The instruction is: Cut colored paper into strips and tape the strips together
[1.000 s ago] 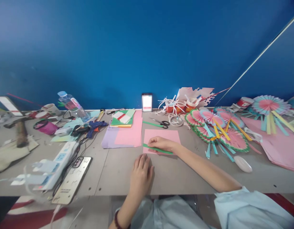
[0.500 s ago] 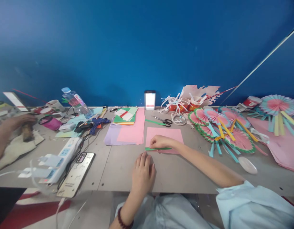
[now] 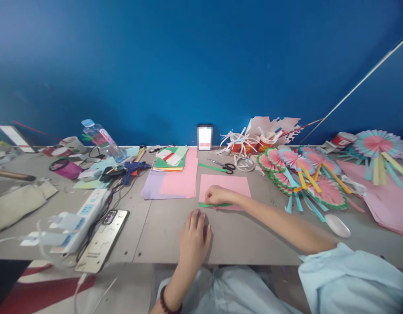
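A sheet of pink paper [image 3: 234, 183] lies on the table, with a narrow green paper strip [image 3: 225, 204] along its near edge. My right hand [image 3: 217, 195] is closed, its curled fingers pressed down on the strip near the left end; the fingertips are hidden under the hand. Just below the sheet's near left corner, my left hand [image 3: 194, 235] rests palm down on the tabletop, fingers stretched out and holding nothing. Black-handled scissors [image 3: 225, 166] and another green strip [image 3: 209, 167] lie beyond the sheet.
Stacked coloured papers [image 3: 175, 187] lie left of the sheet. Pleated paper fans [image 3: 322, 183] and a white computer mouse [image 3: 338, 225] are at the right. Leftward are a phone [image 3: 103, 242], a power strip [image 3: 86, 213], a glue gun [image 3: 132, 170] and a bottle [image 3: 105, 141].
Another person's hand and arm at the far left have gone from view, and a wooden handle shows there. The view has shifted slightly. My hands look nearly unchanged.
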A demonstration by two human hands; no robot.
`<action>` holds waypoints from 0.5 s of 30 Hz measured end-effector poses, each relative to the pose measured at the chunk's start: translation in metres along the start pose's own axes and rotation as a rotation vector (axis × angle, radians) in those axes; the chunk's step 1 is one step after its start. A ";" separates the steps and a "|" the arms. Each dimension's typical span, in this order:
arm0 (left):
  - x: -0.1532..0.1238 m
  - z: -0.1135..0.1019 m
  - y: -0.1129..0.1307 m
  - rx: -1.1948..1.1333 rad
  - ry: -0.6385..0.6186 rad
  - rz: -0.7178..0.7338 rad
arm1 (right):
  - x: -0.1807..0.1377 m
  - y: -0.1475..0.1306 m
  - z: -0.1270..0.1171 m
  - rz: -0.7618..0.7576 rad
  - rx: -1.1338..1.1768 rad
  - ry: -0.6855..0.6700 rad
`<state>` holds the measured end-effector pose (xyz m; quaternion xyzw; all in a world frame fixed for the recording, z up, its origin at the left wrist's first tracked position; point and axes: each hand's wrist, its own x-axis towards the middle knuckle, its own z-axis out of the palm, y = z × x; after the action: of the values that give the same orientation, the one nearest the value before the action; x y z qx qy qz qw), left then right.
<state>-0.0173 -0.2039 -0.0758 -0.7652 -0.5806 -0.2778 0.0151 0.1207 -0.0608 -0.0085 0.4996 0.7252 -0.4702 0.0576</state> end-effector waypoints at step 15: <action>0.000 -0.001 0.001 -0.002 -0.027 -0.012 | 0.001 -0.004 -0.001 0.036 -0.058 0.008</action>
<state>-0.0170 -0.2045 -0.0743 -0.7653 -0.5851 -0.2682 0.0046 0.1173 -0.0599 -0.0057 0.5124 0.7297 -0.4460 0.0777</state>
